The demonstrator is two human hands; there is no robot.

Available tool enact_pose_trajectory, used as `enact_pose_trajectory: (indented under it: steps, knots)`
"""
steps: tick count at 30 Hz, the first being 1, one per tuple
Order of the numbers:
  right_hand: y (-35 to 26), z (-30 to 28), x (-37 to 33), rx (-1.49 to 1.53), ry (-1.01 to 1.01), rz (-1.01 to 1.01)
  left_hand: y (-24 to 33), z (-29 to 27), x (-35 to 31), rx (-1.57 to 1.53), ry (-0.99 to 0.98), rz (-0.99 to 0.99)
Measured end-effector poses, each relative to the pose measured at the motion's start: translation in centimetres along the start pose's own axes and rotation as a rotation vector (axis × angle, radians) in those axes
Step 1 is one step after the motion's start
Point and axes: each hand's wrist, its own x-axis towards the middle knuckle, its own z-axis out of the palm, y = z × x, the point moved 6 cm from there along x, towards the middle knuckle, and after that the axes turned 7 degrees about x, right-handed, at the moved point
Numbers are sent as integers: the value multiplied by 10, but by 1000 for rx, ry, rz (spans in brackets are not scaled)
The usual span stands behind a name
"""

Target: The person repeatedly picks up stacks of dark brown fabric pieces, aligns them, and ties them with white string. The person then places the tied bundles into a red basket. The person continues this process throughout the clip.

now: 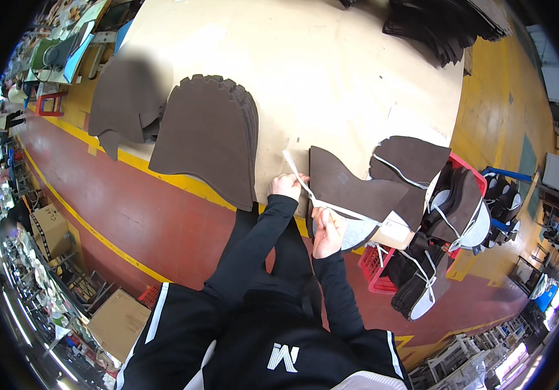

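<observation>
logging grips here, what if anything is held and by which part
The white strip: the left hand pinches it just below its loose upper end, and the right hand appears to grip it near its bend.

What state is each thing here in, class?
Left hand: closed on the white strip
Right hand: closed on it too
White strip: one end free
Brown bundle: lying flat, strip across it
Scalloped stack: piled, no tie visible
Red basket: loaded with tied bundles
</observation>
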Motion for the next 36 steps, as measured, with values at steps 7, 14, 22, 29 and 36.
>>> enact_pose_trajectory:
  steps: [7,14,22,29,36]
  knots:
    - [-16,13,-19,-151,-94,-109,18,-9,-5,141,98,278]
    - [-29,21,-15,-301,-472,-238,-52,27,-18,-985,-692,-712]
    - [4,43,40,-65,-193,-90,-16,17,-42,-1092,-443,-246]
    - [-20,0,101,-942,-73,-387,8,8,-47,-915,-304,-171]
    - [-22,11,42,-1249,-506,-451,0,17,-53,-1110,-221,-253]
